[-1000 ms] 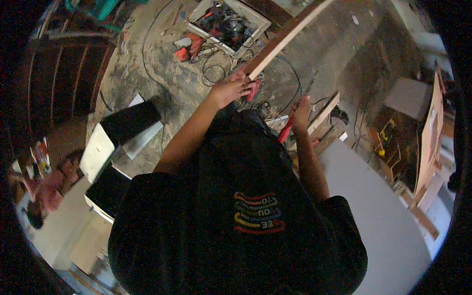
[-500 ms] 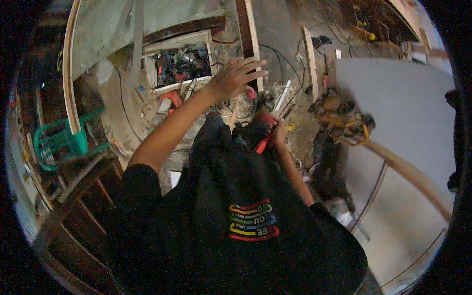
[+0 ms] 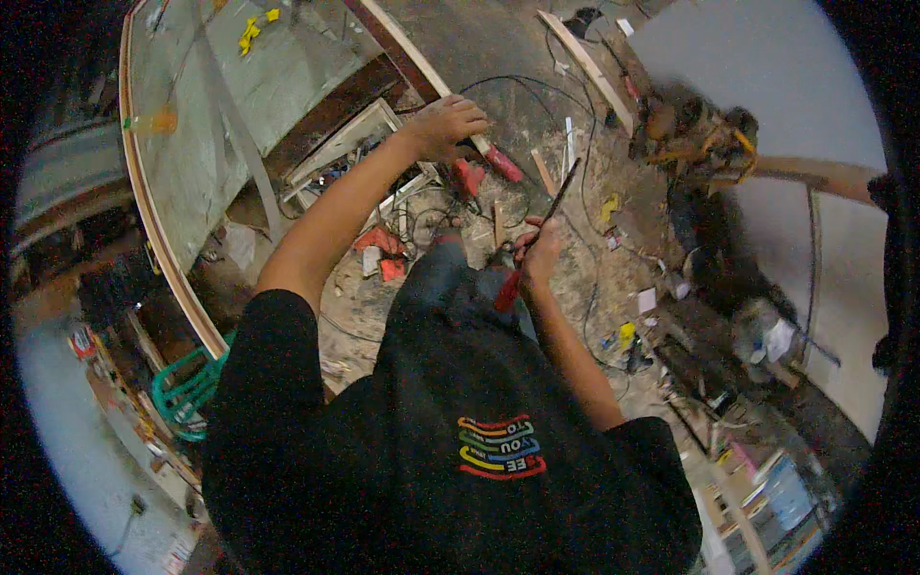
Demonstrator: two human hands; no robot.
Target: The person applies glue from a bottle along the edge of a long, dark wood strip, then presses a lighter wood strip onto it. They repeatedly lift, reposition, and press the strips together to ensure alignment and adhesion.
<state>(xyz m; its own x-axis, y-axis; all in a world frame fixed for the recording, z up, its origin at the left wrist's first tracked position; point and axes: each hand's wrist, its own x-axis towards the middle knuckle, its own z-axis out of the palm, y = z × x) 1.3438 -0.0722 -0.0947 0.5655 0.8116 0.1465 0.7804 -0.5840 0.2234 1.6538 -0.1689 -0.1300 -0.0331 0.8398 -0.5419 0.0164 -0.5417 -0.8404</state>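
Note:
My left hand (image 3: 443,126) lies over a long wooden beam (image 3: 412,59), its fingers curled across the pale edge near the beam's lower end. Just beyond the fingertips, a red piece (image 3: 502,163) shows at that end; I cannot make out what it is. Closed in my right hand (image 3: 540,254), in front of my body, is a long thin dark tool (image 3: 563,192) with a red handle (image 3: 508,290). The dark shaft points up and away to the right. Another red object (image 3: 468,178) lies just below the beam's end.
A large wooden frame (image 3: 158,230) with a pale panel stands at left, near a green plastic chair (image 3: 187,391). Cables (image 3: 522,81), wood scraps (image 3: 544,172) and orange pieces (image 3: 388,251) litter the floor. A machine with yellow parts (image 3: 709,144) stands right, beside a pale board (image 3: 767,67).
My view has turned. My left hand, stretched out before, now bends over the beam's edge. My right hand has lifted the red-handled tool, and its dark shaft shows clearly now.

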